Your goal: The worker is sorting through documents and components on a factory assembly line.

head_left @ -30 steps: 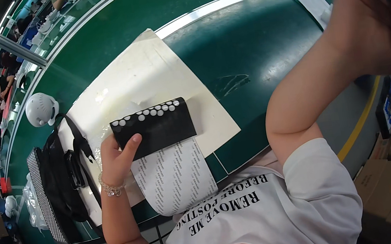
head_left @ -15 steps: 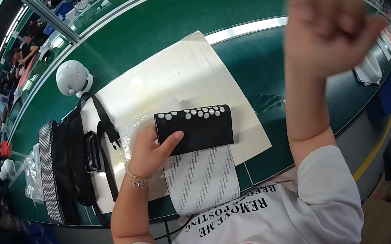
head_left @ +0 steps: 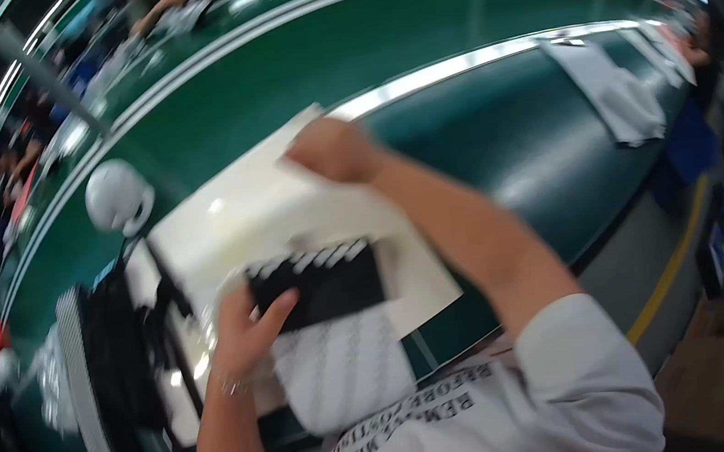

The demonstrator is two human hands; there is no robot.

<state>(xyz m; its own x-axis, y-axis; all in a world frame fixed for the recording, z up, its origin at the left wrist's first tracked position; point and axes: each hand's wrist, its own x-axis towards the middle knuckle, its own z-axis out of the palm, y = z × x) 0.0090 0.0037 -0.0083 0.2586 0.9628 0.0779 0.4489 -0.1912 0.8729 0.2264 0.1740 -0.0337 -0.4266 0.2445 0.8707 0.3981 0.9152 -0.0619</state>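
Note:
My left hand (head_left: 247, 330) grips the left end of a black rectangular piece (head_left: 324, 285), with the thumb lying across its face. White round dots run along the far edge of that piece. From its near edge a white printed sheet (head_left: 345, 367) hangs toward my shirt. My right hand (head_left: 335, 149) is over the far part of the pale board, beyond the black piece and apart from it. Its fingers look curled into a closed fist, though smeared by motion; anything inside them is hidden.
The black piece is above a large pale board (head_left: 264, 184) on the green table (head_left: 499, 147). A white rounded device (head_left: 117, 196) stands at the back left. Left of the board lies a black strapped bag (head_left: 121, 352) beside clear plastic wrapping (head_left: 53, 385). White cloth-like sheets (head_left: 607, 90) lie far right.
My right hand has swung from the upper right leftward and down over the board. My left hand keeps its hold on the black piece. The whole view has shifted and blurred.

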